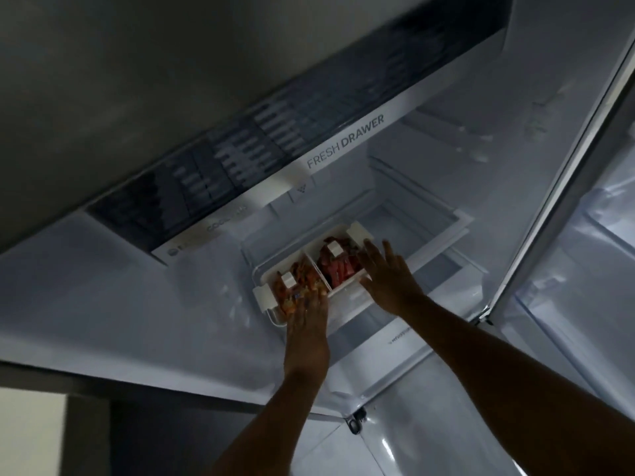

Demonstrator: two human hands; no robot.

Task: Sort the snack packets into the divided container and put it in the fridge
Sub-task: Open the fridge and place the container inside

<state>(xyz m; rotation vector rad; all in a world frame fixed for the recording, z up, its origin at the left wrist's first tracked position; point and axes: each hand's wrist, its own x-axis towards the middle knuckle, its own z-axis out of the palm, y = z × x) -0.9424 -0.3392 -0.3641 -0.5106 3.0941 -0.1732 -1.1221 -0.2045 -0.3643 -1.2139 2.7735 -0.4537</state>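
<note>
The divided container [263, 297], clear with white clips and a lid, sits on a glass shelf inside the open fridge. Its left compartment holds orange snack packets [299, 276]. Red snack packets [335, 266] fill the right compartment. My left hand [307, 314] lies flat on the container's near left corner, fingers straight. At the right near edge, my right hand [386, 276] has its fingers spread and its thumb along the rim. Both forearms reach in from the lower right.
A shelf front marked FRESH DRAWER [345, 144] hangs above the container. The glass shelf [426, 266] extends right of the container. The open fridge door [584, 269] with its bins stands at the right. A crisper drawer [388, 341] lies below.
</note>
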